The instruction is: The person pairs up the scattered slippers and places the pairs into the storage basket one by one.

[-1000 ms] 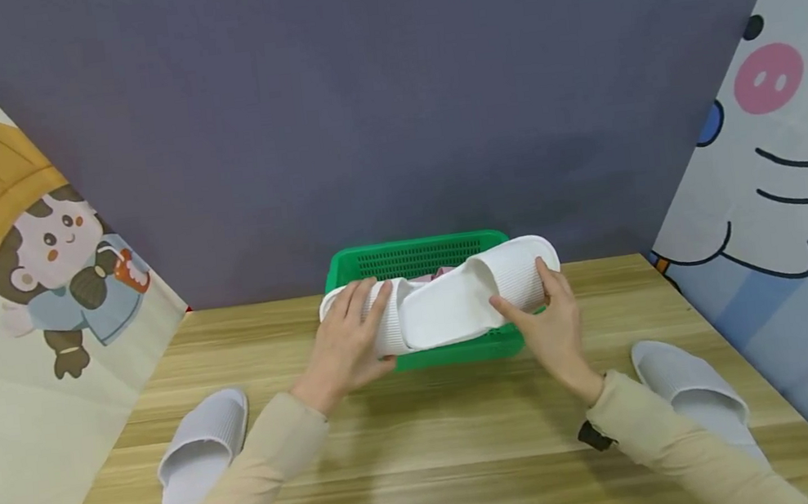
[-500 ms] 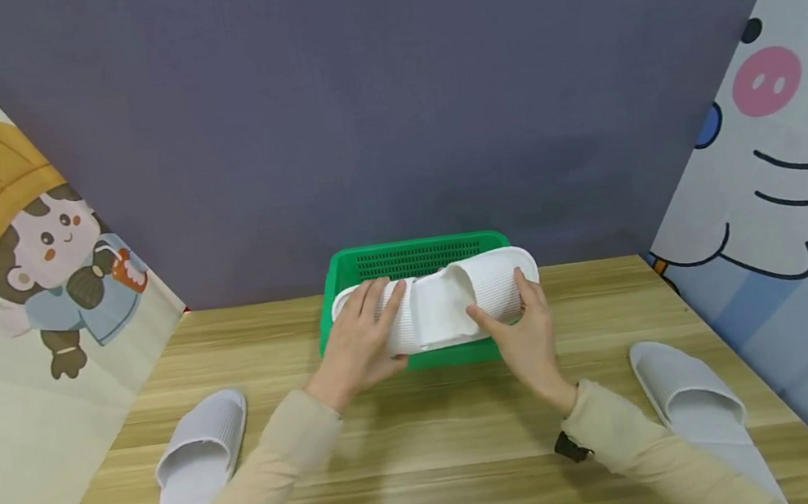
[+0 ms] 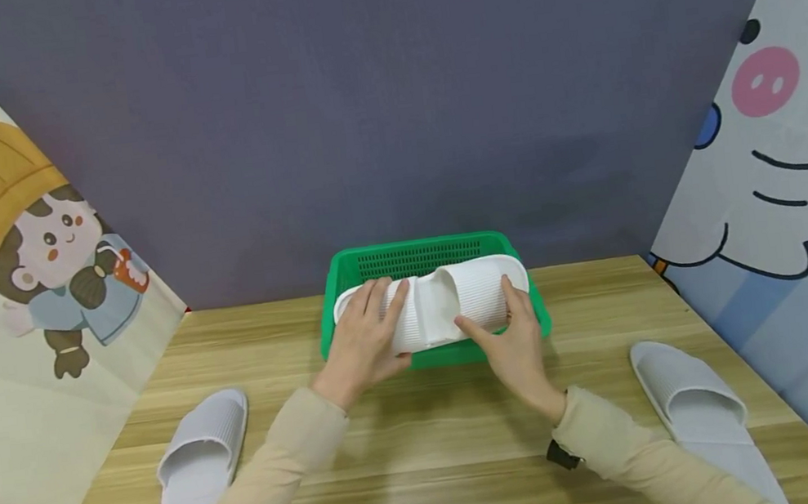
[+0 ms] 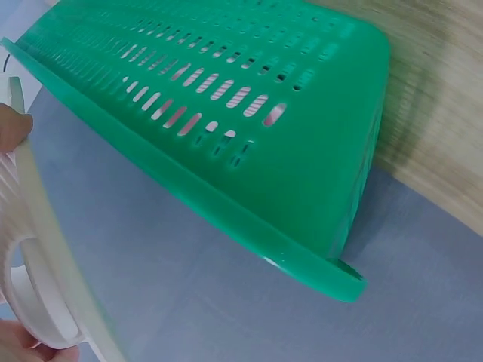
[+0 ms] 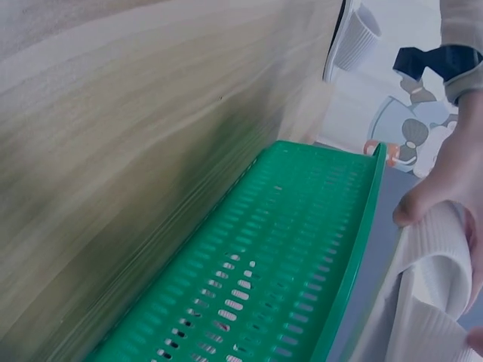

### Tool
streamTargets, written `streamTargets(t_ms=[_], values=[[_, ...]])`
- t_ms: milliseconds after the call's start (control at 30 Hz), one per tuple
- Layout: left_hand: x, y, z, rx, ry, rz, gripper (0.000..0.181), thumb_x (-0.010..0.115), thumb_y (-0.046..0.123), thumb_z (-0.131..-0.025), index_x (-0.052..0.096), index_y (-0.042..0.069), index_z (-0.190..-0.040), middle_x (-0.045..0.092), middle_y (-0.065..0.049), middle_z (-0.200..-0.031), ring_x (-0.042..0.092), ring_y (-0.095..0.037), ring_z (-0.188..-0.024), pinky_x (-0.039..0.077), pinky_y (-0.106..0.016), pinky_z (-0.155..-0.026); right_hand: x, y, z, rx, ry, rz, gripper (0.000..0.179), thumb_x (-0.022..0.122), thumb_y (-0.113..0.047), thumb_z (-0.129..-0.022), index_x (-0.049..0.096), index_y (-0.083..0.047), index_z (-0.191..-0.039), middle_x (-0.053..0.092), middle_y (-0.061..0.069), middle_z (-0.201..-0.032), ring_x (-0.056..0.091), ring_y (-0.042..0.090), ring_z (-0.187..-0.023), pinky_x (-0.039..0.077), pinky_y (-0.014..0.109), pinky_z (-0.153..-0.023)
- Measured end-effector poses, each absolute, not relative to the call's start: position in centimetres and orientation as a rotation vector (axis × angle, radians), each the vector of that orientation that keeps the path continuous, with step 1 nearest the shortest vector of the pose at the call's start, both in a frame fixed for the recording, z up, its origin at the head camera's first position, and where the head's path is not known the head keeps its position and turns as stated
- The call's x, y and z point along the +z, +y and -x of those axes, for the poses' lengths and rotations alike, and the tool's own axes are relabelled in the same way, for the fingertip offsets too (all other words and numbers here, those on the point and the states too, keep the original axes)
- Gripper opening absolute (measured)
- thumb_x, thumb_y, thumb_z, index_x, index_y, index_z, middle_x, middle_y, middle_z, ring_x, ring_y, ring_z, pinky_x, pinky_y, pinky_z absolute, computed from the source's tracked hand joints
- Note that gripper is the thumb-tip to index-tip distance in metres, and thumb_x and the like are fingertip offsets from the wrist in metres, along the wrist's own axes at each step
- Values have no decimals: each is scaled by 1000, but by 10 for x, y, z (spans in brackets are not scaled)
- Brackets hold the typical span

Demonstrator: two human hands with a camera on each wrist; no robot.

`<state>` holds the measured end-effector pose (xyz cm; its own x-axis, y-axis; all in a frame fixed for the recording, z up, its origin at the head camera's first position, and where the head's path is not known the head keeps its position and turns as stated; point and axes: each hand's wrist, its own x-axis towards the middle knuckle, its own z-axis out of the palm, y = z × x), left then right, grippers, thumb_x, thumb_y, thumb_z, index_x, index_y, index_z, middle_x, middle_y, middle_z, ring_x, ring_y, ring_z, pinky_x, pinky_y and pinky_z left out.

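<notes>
Two white slippers with ribbed straps overlap sole to sole lengthwise, toes pointing outward, above the green basket (image 3: 418, 245). My left hand (image 3: 364, 334) grips the left slipper (image 3: 407, 317) across its strap, thumb low at the front edge. With thumb and fingers, my right hand (image 3: 513, 347) holds the right slipper (image 3: 482, 291) around its strap. In the left wrist view, a slipper (image 4: 49, 286) shows beside the basket's rim, with fingertips on it. Through the basket holes, pink and white items (image 5: 234, 304) show, too little to identify.
The basket stands at the back of the wood-grain table (image 3: 442, 478), against a dark grey panel (image 3: 389, 106). One more white slipper (image 3: 205, 437) lies at the left, another slipper (image 3: 691, 382) at the right. Cartoon-printed sheets flank the table.
My right hand has moved left with its slipper, so the two slippers overlap more and their joined length is shorter. My left hand has shifted slightly right.
</notes>
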<state>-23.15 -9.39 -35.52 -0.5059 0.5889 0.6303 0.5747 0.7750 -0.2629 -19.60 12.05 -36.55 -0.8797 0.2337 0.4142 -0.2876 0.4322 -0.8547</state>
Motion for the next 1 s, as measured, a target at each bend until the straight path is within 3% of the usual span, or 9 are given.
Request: streamTargets(t_ms=[367, 633, 867, 1000], values=[[-358, -98, 234, 19, -2224, 857, 104, 80, 48, -48, 39, 6, -135, 47, -18, -125, 45, -33, -114, 41, -40, -100, -365, 119, 190, 1482, -2322, -115, 88, 73, -24, -76, 22, 0, -144, 40, 17, -132, 46, 27, -104, 44, 39, -87], [-361, -104, 232, -6, -2227, 858, 103, 79, 48, -49, 40, 6, -134, 47, -18, -125, 46, -33, -114, 44, -41, -97, -363, 130, 190, 1312, -2492, -302, 96, 73, -30, -76, 15, -2, -146, 35, 18, -135, 45, 30, -113, 46, 45, -91], [-360, -110, 228, 5, -2208, 875, 106, 78, 50, -47, 39, 7, -135, 47, -17, -126, 46, -32, -114, 42, -40, -99, -355, 154, 204, 607, -2415, -715, 113, 85, -35, -57, 22, 6, -141, 34, 25, -136, 33, 39, -125, 36, 54, -99], [-356, -111, 224, -5, -2183, 918, 107, 79, 51, -46, 40, 7, -135, 47, -17, -126, 47, -32, -114, 43, -40, -98, -347, 168, 214, 343, -2375, -860, 122, 87, -44, -47, 24, 4, -140, 32, 23, -140, 29, 37, -129, 29, 53, -105]])
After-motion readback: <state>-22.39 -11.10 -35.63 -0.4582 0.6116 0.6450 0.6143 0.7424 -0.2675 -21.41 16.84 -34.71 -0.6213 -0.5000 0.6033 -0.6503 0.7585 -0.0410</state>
